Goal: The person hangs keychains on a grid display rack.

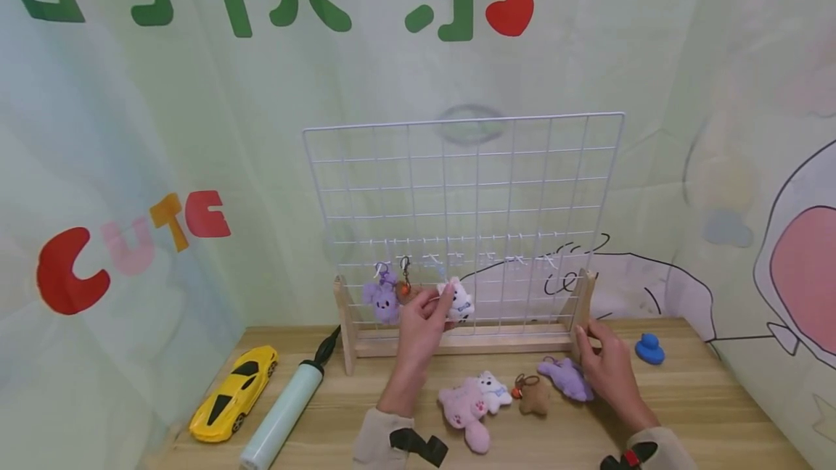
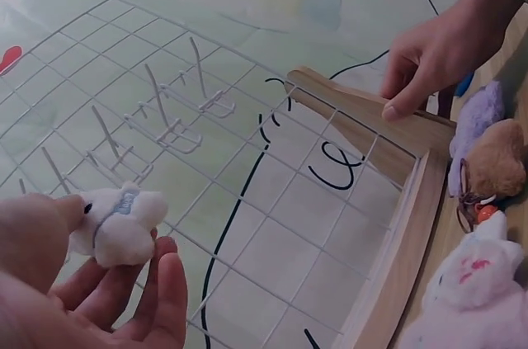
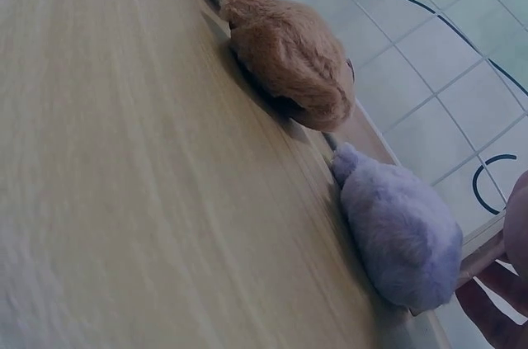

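Note:
My left hand [image 1: 421,328] pinches a small white plush keychain [image 1: 461,302] between thumb and fingers, in front of the white wire grid rack [image 1: 509,183]. The left wrist view shows its blue band, with the grid's hooks [image 2: 169,130] just beyond. A purple plush [image 1: 384,299] and a brown plush [image 1: 408,291] hang from hooks left of that hand; my fingers partly cover the brown one. My right hand [image 1: 610,365] grips the wooden upright [image 1: 583,296] at the rack's right end, thumb along its near edge. Only a few right fingers [image 3: 487,308] enter the right wrist view.
On the table in front of the rack lie a pink plush [image 1: 462,406], a white plush [image 1: 494,392], a brown plush [image 1: 535,396] and a purple plush [image 1: 567,378]. A yellow toy car [image 1: 234,394] and a pale green pump [image 1: 284,412] lie left, a blue rubber duck [image 1: 649,349] right.

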`<state>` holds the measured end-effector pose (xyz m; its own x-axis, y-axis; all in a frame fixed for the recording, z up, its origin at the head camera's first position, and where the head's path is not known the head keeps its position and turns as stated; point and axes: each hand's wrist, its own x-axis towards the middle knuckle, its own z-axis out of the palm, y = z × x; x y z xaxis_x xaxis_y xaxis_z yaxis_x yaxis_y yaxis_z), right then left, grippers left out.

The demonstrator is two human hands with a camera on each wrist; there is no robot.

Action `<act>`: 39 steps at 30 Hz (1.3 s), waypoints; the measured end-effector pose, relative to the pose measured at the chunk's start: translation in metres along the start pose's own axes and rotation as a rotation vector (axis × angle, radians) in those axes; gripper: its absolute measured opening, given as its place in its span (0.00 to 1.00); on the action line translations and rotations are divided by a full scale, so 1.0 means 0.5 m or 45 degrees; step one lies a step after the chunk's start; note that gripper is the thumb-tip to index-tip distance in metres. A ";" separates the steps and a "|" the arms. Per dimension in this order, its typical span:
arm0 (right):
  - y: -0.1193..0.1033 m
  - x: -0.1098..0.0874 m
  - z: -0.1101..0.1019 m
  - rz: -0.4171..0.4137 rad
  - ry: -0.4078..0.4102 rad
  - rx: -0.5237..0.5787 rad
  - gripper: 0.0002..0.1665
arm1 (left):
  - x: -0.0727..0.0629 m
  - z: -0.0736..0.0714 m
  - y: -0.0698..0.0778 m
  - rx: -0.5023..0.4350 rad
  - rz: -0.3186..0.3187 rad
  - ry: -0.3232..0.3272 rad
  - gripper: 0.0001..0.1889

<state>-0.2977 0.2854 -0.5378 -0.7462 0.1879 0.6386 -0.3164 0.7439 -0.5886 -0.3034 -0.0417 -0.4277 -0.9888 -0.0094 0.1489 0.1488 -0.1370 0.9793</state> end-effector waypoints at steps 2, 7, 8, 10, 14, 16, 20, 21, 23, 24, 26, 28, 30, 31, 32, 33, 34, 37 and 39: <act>-0.001 -0.001 -0.001 0.002 -0.004 0.013 0.03 | 0.000 0.003 -0.009 -0.013 -0.050 -0.046 0.27; -0.004 0.000 0.000 0.028 -0.034 0.041 0.05 | -0.002 0.003 -0.034 0.006 -0.136 -0.134 0.30; -0.004 0.000 0.001 0.032 -0.039 0.047 0.06 | -0.003 0.000 -0.040 0.024 -0.148 -0.158 0.29; -0.005 0.001 0.004 0.040 -0.048 0.048 0.06 | -0.007 -0.008 -0.051 0.085 -0.176 -0.216 0.26; -0.005 0.001 0.007 0.043 -0.047 0.048 0.06 | -0.018 -0.028 -0.070 0.206 -0.198 -0.331 0.22; -0.004 0.001 0.008 0.045 -0.043 0.048 0.06 | -0.023 -0.037 -0.075 0.240 -0.195 -0.362 0.21; -0.002 -0.001 0.006 0.048 -0.040 0.051 0.07 | -0.032 -0.056 -0.082 0.292 -0.165 -0.393 0.20; -0.001 -0.001 0.006 0.051 -0.040 0.053 0.07 | -0.035 -0.062 -0.083 0.305 -0.161 -0.401 0.20; 0.000 -0.002 0.004 0.055 -0.043 0.055 0.07 | -0.040 -0.074 -0.087 0.336 -0.140 -0.417 0.19; 0.001 -0.003 0.004 0.058 -0.045 0.053 0.07 | -0.043 -0.081 -0.089 0.352 -0.130 -0.424 0.19; 0.002 -0.004 0.003 0.062 -0.048 0.054 0.08 | -0.050 -0.096 -0.094 0.394 -0.107 -0.432 0.18; 0.003 -0.004 0.003 0.071 -0.052 0.061 0.09 | -0.058 -0.112 -0.098 0.461 -0.069 -0.427 0.16; 0.003 -0.003 0.002 0.094 -0.055 0.068 0.12 | -0.067 -0.127 -0.103 0.531 -0.042 -0.415 0.15; 0.002 -0.003 0.002 0.112 -0.053 0.079 0.14 | -0.071 -0.133 -0.104 0.561 -0.032 -0.411 0.14; 0.002 -0.003 0.002 0.136 -0.047 0.088 0.16 | -0.076 -0.139 -0.105 0.589 -0.028 -0.408 0.13; 0.001 -0.003 0.001 0.160 -0.043 0.099 0.18 | -0.080 -0.144 -0.106 0.616 -0.022 -0.408 0.13; -0.001 -0.003 0.000 0.187 -0.039 0.108 0.21 | -0.083 -0.149 -0.109 0.630 -0.029 -0.409 0.12; -0.008 -0.004 -0.006 0.265 -0.041 0.152 0.24 | -0.092 -0.159 -0.115 0.653 -0.015 -0.459 0.10; -0.014 -0.006 -0.010 0.302 -0.061 0.173 0.24 | -0.096 -0.164 -0.122 0.689 0.025 -0.538 0.12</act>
<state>-0.2905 0.2828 -0.5331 -0.8345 0.3138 0.4530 -0.2028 0.5895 -0.7819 -0.2661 -0.1144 -0.5057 -0.9131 0.3952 0.1002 0.2598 0.3746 0.8900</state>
